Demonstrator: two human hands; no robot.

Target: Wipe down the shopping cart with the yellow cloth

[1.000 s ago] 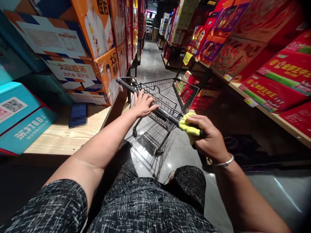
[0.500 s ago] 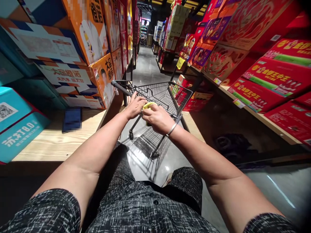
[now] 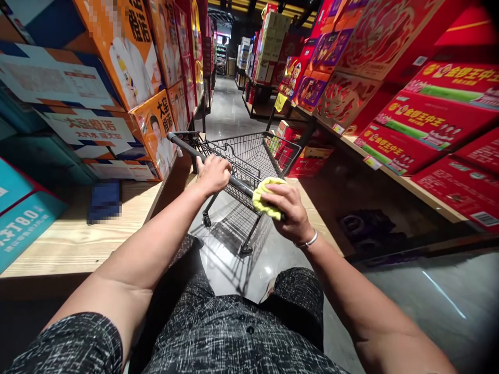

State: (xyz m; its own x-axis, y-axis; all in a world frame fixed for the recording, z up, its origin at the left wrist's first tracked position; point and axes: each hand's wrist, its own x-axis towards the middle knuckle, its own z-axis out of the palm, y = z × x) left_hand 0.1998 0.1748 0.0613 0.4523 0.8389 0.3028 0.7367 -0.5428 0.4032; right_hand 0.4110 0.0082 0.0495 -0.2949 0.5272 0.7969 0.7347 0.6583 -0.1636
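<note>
- On the cart handle [image 3: 187, 147], my left grip [image 3: 214, 174] is curled.
- My right grip [image 3: 289, 205] pinches a yellow cloth [image 3: 266, 188] against it.
- Pushing too hard could make the wheels [image 3: 246, 250] roll.

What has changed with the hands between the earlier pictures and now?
The right hand moved the yellow cloth leftward along the cart handle, to the left hand, then back toward the right end. The right hand kept the cloth; the left hand stayed on the handle.

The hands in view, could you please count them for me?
2: the left hand on the shopping cart handle, and the right hand holding a yellow cloth against it.
</note>
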